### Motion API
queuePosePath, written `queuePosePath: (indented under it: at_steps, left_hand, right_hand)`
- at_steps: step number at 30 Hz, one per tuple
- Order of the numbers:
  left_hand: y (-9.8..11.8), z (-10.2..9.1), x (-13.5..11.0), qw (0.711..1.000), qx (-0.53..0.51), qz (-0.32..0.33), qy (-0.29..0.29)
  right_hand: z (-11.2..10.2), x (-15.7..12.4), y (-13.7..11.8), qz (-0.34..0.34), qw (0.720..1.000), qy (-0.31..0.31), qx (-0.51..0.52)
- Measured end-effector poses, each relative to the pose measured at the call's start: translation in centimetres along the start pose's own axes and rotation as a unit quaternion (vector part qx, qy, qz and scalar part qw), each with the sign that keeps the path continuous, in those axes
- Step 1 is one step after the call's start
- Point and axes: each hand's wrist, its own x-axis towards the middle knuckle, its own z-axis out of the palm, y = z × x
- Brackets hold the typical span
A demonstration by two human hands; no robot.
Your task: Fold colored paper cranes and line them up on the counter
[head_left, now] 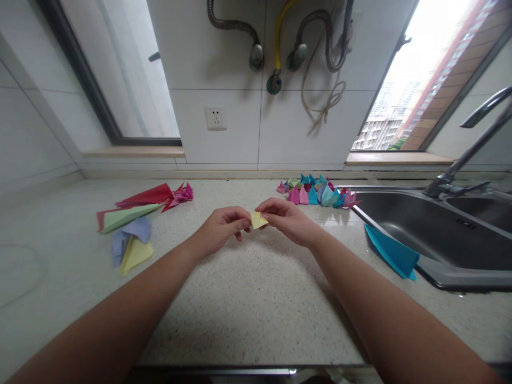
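Observation:
A small folded yellow paper piece is held just above the speckled countertop, at its middle. My left hand pinches its left side with fingers closed. From the right, my right hand pinches the other side, fingers curled over it. Both forearms reach in from the bottom of the view.
Several loose coloured paper sheets lie at the left, red, green, lilac and yellow. A heap of small folded paper pieces sits by the sink. A blue folded sheet rests on the sink's edge. A tap stands at right.

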Motion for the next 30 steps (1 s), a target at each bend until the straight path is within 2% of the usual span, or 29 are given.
queuePosePath:
  at_steps: [7, 14, 20, 30]
  left_hand:
    - [0.0, 0.0, 0.1, 1.0, -0.007, 0.007, -0.011]
    - [-0.4, 0.0, 0.4, 0.999, 0.002, 0.04, 0.035]
    - [-0.1, -0.1, 0.3, 0.996, 0.046, 0.065, 0.05]
    - [-0.2, -0.2, 0.2, 0.991, 0.076, 0.092, 0.067]
  right_hand:
    - [-0.1, -0.1, -0.3, -0.007, 1.0, 0.001, -0.003]
    - [0.1, -0.3, -1.0, 0.001, 1.0, 0.0, 0.004]
    - [0.2, -0.1, -0.4, -0.016, 1.0, 0.016, -0.005]
    - [0.3, -0.1, -0.6, -0.041, 0.999, 0.006, -0.007]
